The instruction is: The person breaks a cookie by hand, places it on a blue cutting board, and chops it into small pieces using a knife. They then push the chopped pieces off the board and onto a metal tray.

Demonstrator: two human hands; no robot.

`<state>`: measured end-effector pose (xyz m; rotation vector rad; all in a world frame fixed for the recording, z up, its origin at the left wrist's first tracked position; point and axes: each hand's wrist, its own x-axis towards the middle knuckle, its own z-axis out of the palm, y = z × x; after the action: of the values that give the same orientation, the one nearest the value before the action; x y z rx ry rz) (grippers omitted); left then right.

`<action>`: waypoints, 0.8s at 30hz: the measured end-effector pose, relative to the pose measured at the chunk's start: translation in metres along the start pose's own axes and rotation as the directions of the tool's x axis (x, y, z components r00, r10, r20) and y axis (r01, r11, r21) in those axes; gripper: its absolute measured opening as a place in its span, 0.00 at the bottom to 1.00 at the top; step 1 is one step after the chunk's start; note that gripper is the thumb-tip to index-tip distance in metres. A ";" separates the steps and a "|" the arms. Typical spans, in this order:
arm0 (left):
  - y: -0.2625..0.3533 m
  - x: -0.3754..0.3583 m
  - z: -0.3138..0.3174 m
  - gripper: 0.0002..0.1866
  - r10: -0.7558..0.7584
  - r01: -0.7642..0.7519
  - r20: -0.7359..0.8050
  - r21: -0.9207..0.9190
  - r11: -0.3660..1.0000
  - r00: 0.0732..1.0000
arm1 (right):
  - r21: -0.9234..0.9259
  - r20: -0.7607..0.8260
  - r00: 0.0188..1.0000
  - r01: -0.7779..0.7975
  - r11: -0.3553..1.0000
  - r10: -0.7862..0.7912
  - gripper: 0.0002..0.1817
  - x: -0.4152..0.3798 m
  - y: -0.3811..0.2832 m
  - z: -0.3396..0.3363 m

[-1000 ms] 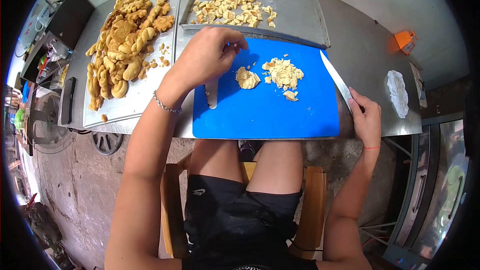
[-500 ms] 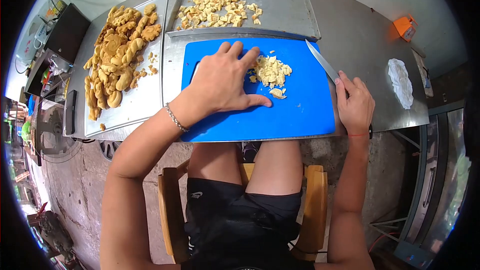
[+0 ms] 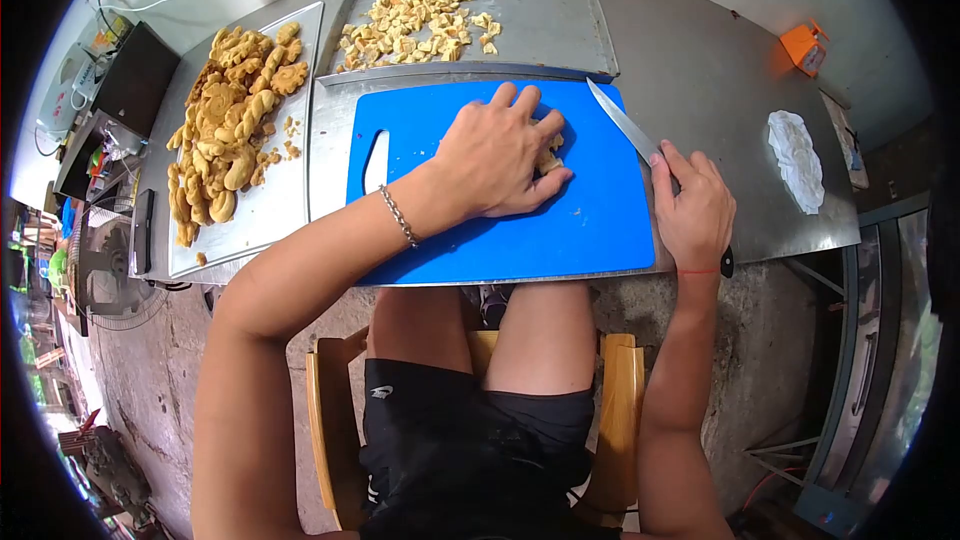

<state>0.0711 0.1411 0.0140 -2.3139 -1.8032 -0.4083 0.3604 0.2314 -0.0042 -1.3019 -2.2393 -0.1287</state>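
My left hand (image 3: 497, 152) is cupped palm-down over a small heap of chopped pastry pieces (image 3: 550, 154), fingers and thumb curled round it. Only a few yellow bits show between thumb and fingers; the rest are hidden under the hand. Beneath lies a blue cutting board (image 3: 590, 240) with a slot handle at its left and a few crumbs. My right hand (image 3: 695, 202) is closed round the dark handle of a kitchen knife (image 3: 622, 122). Its blade points away and to the left, over the board's right edge.
Behind the board, a metal baking tray (image 3: 550, 20) carries cut pastry pieces (image 3: 410, 28). Whole twisted pastries (image 3: 222, 120) are heaped on a flat tray (image 3: 290, 195) at left. A crumpled white cloth (image 3: 796, 162) and an orange scale (image 3: 803, 48) are at right.
My left hand has moved right, from beside the chopped heap to over it, and its fingers have curled in. The knife stays in my right hand, and the view has shifted slightly.
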 end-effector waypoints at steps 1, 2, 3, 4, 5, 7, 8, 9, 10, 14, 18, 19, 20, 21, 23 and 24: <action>-0.002 0.001 0.001 0.32 0.025 -0.024 -0.011 0.031 0.999 1.000 | 0.000 -0.006 1.000 0.004 1.000 -0.004 0.20 0.000 0.000 0.000; -0.002 0.001 0.001 0.29 0.051 -0.050 -0.020 0.062 0.997 0.998 | -0.002 -0.012 1.000 0.006 1.000 -0.006 0.20 0.000 0.001 0.001; -0.003 0.000 0.001 0.28 0.030 -0.029 -0.023 0.038 0.999 0.999 | -0.004 -0.019 1.000 0.008 1.000 -0.008 0.20 0.000 0.001 0.001; -0.005 -0.004 0.000 0.27 0.010 -0.010 -0.026 0.013 1.000 1.000 | -0.002 -0.022 1.000 0.007 1.000 -0.007 0.20 -0.001 0.001 0.000; -0.008 -0.007 -0.002 0.26 -0.010 0.010 -0.027 -0.012 1.000 1.000 | 0.001 -0.024 1.000 0.006 1.000 -0.006 0.20 -0.001 0.000 -0.001; -0.015 -0.017 -0.009 0.26 -0.013 0.013 0.001 -0.040 0.999 1.000 | 0.004 -0.020 1.000 0.006 1.000 -0.006 0.20 -0.001 0.001 -0.002; -0.018 -0.024 -0.014 0.26 -0.008 0.009 0.010 -0.053 0.999 1.000 | 0.006 -0.016 1.000 0.004 1.000 -0.004 0.20 -0.001 0.001 -0.001; -0.021 -0.032 -0.018 0.26 -0.003 0.005 0.020 -0.066 0.998 1.000 | 0.009 -0.010 1.000 0.001 1.000 -0.001 0.20 -0.002 0.002 -0.001; -0.024 -0.040 -0.020 0.26 -0.004 0.004 0.003 -0.090 0.996 1.000 | 0.005 -0.013 1.000 0.003 1.000 -0.003 0.20 -0.001 0.002 -0.002; -0.027 -0.052 -0.024 0.23 0.009 -0.011 -0.026 -0.060 0.998 1.000 | 0.008 -0.032 0.999 0.013 1.000 -0.013 0.21 -0.002 0.001 -0.002; -0.040 -0.041 -0.012 0.16 0.043 -0.048 -0.048 -0.109 0.993 0.998 | 0.019 -0.045 0.999 0.021 1.000 -0.020 0.22 -0.003 0.003 -0.001; -0.045 -0.036 -0.009 0.14 0.062 -0.067 -0.054 -0.110 0.992 0.997 | 0.016 -0.045 0.999 0.019 1.000 -0.018 0.22 -0.002 0.003 -0.001; -0.049 -0.031 -0.006 0.13 0.057 -0.063 -0.055 -0.098 0.993 0.997 | 0.013 -0.045 0.999 0.016 1.000 -0.015 0.22 -0.002 0.002 -0.002; -0.055 -0.026 -0.004 0.11 0.053 -0.057 -0.055 -0.087 0.995 0.997 | 0.010 -0.045 0.999 0.013 1.000 -0.012 0.22 -0.002 0.002 -0.002; -0.069 -0.011 -0.006 0.09 0.028 -0.037 -0.068 -0.128 0.991 0.997 | 0.022 -0.048 0.999 0.010 1.000 -0.009 0.22 -0.002 0.002 -0.001; -0.078 -0.001 -0.011 0.09 0.008 -0.022 -0.077 -0.183 0.983 0.997 | 0.027 -0.048 0.999 0.007 1.000 -0.006 0.22 -0.002 0.003 -0.001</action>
<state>-0.0059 0.1560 0.0224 -2.3934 -1.7790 -0.6772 0.3638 0.2309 -0.0050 -1.2640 -2.1975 -0.1298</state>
